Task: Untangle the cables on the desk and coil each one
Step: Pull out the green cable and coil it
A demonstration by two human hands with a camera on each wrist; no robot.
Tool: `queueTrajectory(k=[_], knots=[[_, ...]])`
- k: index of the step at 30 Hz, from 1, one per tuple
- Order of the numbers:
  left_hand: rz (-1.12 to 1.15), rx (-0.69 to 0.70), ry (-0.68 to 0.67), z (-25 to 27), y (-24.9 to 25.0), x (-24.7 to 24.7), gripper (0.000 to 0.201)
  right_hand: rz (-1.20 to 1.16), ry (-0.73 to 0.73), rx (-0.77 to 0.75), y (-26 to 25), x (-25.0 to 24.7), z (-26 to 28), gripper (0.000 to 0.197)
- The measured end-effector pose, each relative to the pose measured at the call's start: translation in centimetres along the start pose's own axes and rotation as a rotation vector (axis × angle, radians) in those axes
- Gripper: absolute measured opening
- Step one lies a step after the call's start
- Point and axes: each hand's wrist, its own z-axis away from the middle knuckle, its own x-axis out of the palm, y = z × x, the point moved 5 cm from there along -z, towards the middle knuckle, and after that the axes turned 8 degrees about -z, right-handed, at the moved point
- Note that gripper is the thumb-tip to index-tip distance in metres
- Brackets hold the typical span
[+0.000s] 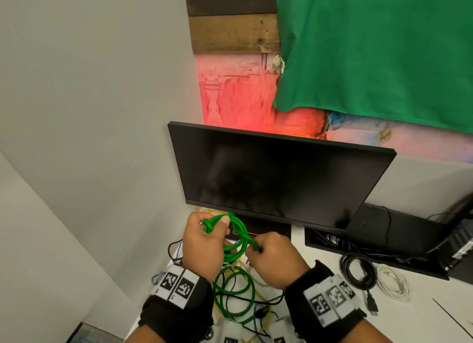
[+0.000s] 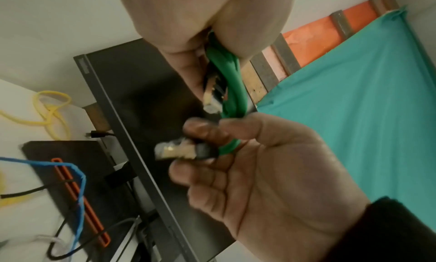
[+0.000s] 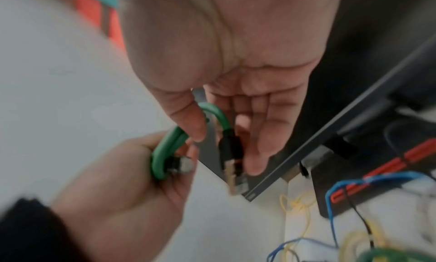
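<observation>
A thick green cable (image 1: 236, 236) is raised in front of the monitor, and more of its loops (image 1: 234, 291) hang down onto the white desk (image 1: 414, 317). My left hand (image 1: 221, 223) grips a bunch of green loops (image 3: 162, 154), with one metal plug (image 2: 212, 98) sticking out of the fist. My right hand (image 1: 256, 250) pinches the cable's other end by its black-booted plug (image 2: 179, 151), close beside the left hand. The wrist views are blurred.
A dark monitor (image 1: 276, 179) stands just behind the hands, its base (image 2: 70, 172) striped in red. Thin yellow (image 2: 50, 115), blue (image 2: 78, 187) and black cables lie tangled under the hands. A coiled black cable (image 1: 358, 268) and a coiled white cable (image 1: 391, 281) lie to the right. A wall (image 1: 89, 138) closes the left side.
</observation>
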Motion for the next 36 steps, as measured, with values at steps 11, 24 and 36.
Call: queueTrajectory(k=[11,24,36], knots=[[-0.341,0.204,-0.498,1.0,-1.8,0.2,0.043,-0.547,-0.325,-0.177,2.7,-0.7,1.5,0.019],[-1.021,0.650,-0.674,3.6,0.2,2.7,0.058,-1.204,-0.126,0.151,5.4,0.7,0.9,0.008],[-1.209,0.396,-0.427,2.8,-1.6,3.2,0.033,-0.954,-0.297,0.093,4.4,2.4,1.2,0.057]])
